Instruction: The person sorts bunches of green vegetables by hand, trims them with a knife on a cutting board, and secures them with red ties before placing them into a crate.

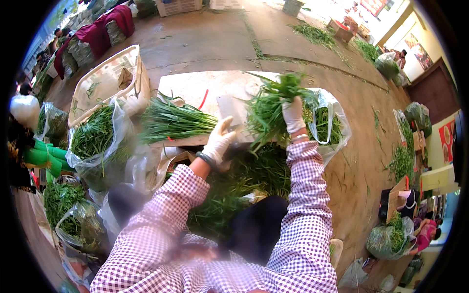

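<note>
My right hand (293,116), in a white glove, grips a bunch of leafy greens (268,105) over the right side of the pale tabletop (181,82). The loose ends hang to the left of my fist. My left hand (218,142), gloved too and with a dark band at the wrist, is at the table's near edge with fingers apart and nothing visible in them. Beside it lies a bunch of long-leaved greens (178,119), stems towards my fingers. A broad metal blade (228,108) rests on the table between the two bunches. A red strip (203,99) lies behind it.
A plastic bag of greens (331,124) stands at the table's right. Left are a white crate (105,78) and another bag of greens (95,134). Loose greens (254,171) fill the space below, between my knees. Further bags and people are around the floor's edges.
</note>
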A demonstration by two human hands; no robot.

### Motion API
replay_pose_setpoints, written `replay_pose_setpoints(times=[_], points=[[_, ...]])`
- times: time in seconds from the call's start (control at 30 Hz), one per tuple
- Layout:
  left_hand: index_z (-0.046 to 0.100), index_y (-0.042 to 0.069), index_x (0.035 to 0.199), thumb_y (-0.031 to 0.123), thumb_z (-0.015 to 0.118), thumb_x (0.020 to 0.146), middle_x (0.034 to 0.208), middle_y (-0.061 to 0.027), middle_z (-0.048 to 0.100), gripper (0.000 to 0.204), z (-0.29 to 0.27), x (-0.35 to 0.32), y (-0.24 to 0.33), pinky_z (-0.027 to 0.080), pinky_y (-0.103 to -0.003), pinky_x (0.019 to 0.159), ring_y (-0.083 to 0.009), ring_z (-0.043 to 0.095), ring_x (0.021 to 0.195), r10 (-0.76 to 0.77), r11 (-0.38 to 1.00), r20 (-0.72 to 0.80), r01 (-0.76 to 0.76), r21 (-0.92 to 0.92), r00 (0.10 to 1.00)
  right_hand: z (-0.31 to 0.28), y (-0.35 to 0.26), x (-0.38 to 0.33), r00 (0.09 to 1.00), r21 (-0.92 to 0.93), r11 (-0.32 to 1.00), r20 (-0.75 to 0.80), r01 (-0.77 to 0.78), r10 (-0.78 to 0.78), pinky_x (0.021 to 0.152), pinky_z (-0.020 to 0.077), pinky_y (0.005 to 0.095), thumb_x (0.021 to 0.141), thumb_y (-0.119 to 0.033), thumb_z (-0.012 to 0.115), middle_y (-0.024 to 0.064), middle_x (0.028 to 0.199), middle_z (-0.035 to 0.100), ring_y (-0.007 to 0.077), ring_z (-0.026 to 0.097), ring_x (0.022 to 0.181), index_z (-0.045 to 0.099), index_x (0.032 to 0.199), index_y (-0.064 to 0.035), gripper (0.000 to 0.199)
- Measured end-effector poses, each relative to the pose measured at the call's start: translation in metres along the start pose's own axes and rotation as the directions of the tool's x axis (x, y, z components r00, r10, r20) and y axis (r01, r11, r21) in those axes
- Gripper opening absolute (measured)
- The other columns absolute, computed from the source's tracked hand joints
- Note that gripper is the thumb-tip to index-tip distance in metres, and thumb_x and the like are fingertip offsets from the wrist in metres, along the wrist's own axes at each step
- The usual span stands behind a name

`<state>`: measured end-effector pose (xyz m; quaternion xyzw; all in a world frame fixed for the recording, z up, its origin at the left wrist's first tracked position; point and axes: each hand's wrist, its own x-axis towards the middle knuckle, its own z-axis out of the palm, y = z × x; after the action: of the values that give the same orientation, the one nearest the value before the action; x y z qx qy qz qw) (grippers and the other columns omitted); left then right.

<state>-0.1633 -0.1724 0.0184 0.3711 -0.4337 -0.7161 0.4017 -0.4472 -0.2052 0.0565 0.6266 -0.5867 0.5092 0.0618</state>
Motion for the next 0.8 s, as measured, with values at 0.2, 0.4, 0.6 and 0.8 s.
replay_pose_setpoints(times=[0.2,0.4,0.6,0.8], points=[[0.054,0.006,0.135,0.034,0.061,0.096,0.130,-0.0067,0.057,0.049,-0.019,-0.034,0.003,0.040,-0.032,0.102,-0.0186,0.051,0.119,-0.214,0.975,-0.013,0.213,-0.062,0.977,-0.068,-0.084,0.011,0.875,0.447,0.788,-0.024,-0.424,0.484,0.078,0.0489,0.0316,0.093,-0.033,0.067,0.0061,0.097,0.071,0.0155,0.061,0.082,0.069,0.108,0.0015,0.038],[0.048,0.008,0.140,0.069,0.055,0.086,0.136,-0.0154,0.055,0.082,-0.041,-0.075,0.017,0.045,-0.049,0.104,-0.0296,0.055,0.121,-0.273,0.624,0.416,0.489,-0.609,0.867,-0.087,-0.139,-0.024,0.609,0.841,0.210,0.167,-0.498,0.775,0.079,0.0567,0.0362,0.097,-0.019,0.057,0.0095,0.097,0.069,0.0220,0.067,0.084,0.063,0.115,0.0006,0.027],[0.046,0.008,0.141,0.064,0.058,0.088,0.139,-0.0138,0.052,0.078,-0.041,-0.162,0.052,0.044,-0.047,0.106,-0.0305,0.052,0.125,-0.179,0.812,0.258,0.290,-0.506,0.950,-0.092,-0.168,-0.066,0.482,0.836,-0.078,0.387,-0.543,0.786,0.079,0.0574,0.0401,0.100,-0.022,0.051,0.0111,0.102,0.069,0.0262,0.068,0.086,0.061,0.115,-0.0021,0.027],[0.046,0.009,0.140,0.064,0.046,0.093,0.139,-0.0107,0.052,0.072,-0.080,-0.171,0.028,0.040,-0.048,0.104,-0.0273,0.050,0.124,0.113,0.938,0.316,0.004,-0.347,0.942,-0.082,-0.175,-0.088,0.591,0.827,-0.112,0.481,-0.550,0.648,0.087,0.0562,0.0450,0.102,-0.026,0.045,0.0166,0.113,0.068,0.0308,0.068,0.096,0.059,0.121,0.0001,0.035]])
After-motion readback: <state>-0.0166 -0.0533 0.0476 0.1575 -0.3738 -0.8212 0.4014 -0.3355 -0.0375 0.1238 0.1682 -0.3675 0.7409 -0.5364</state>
